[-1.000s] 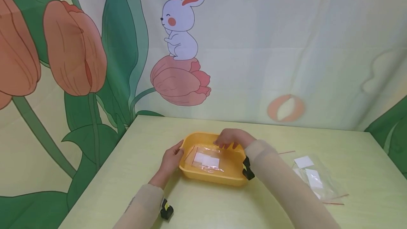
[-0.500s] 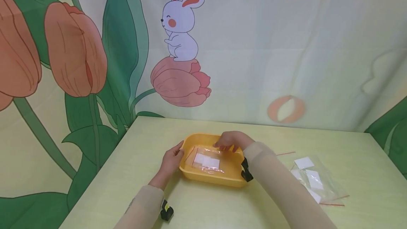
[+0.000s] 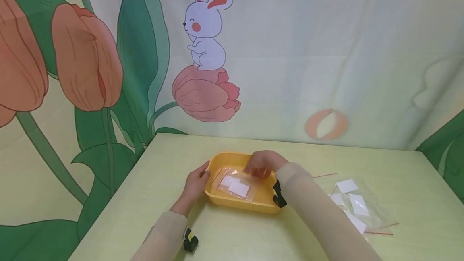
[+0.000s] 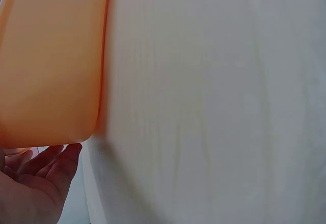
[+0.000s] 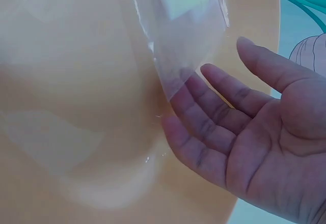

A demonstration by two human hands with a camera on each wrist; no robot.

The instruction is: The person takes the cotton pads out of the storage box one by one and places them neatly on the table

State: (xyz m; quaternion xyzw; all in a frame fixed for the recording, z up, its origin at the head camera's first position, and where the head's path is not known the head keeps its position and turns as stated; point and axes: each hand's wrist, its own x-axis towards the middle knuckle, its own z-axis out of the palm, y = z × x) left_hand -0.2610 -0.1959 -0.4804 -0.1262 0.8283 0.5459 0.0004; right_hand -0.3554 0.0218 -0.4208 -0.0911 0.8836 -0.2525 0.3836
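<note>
A yellow plastic basin [image 3: 243,203] stands on the table, and several clear zip bags [image 3: 250,191] with white cards inside lie in it. My left hand [image 3: 197,179] holds the basin at its left end; in the left wrist view the fingers [image 4: 63,170] lie against its outer wall. Over the basin's far right part reaches my right hand [image 3: 262,164]. Seen from the right wrist, that hand's thumb stands apart from the loosely bent fingers [image 5: 204,127], whose tips are behind the corner of a clear bag [image 5: 178,56].
To the right of the basin, more clear zip bags [image 3: 375,208] with white cards and red seal strips lie loosely overlapped on the table [image 3: 250,237]. A printed cloth [image 3: 275,71] with a rabbit and tulips hangs behind the table's far edge.
The bags in the basin have turned a little, their right end swinging toward the near side. My right hand has dipped slightly lower into the basin. The left hand keeps its place.
</note>
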